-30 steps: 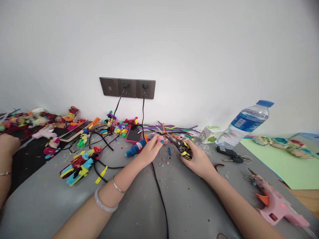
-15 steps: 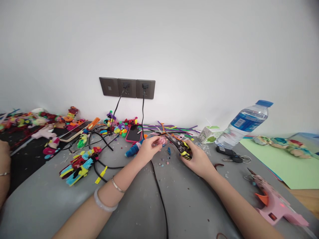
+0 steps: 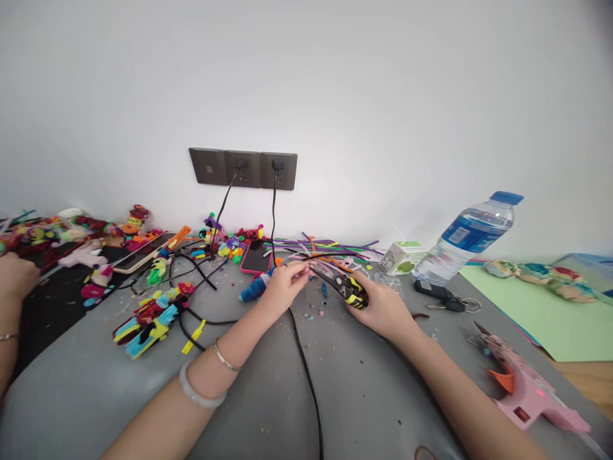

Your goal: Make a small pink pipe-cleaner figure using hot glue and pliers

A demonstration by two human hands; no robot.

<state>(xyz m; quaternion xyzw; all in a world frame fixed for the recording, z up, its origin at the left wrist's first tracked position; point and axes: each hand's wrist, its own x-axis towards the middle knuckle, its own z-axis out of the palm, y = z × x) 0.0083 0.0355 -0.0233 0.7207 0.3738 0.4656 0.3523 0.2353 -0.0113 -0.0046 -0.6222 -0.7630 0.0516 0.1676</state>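
My left hand (image 3: 282, 289) is closed in a pinch on a small pink fuzzy craft piece (image 3: 303, 267) over the grey table (image 3: 268, 409). My right hand (image 3: 380, 306) grips black-and-yellow pliers (image 3: 345, 287), whose jaws point left and meet the pink piece. A blue fuzzy roll (image 3: 255, 288) lies just left of my left hand. A bunch of coloured pipe cleaners (image 3: 330, 246) lies behind both hands, by the wall.
A black cable (image 3: 306, 377) runs from the wall sockets (image 3: 242, 168) between my arms. A water bottle (image 3: 472, 237), a small carton (image 3: 403, 257), keys (image 3: 445, 298), a pink glue gun (image 3: 531, 396) and green paper (image 3: 541, 313) are on the right. Colourful craft figures (image 3: 153, 316) and another person's hand (image 3: 16, 276) are on the left.
My left hand has closed tighter on the pink piece and lifted it slightly. The pliers' jaws have moved left onto it. The other person's hand at far left has shifted.
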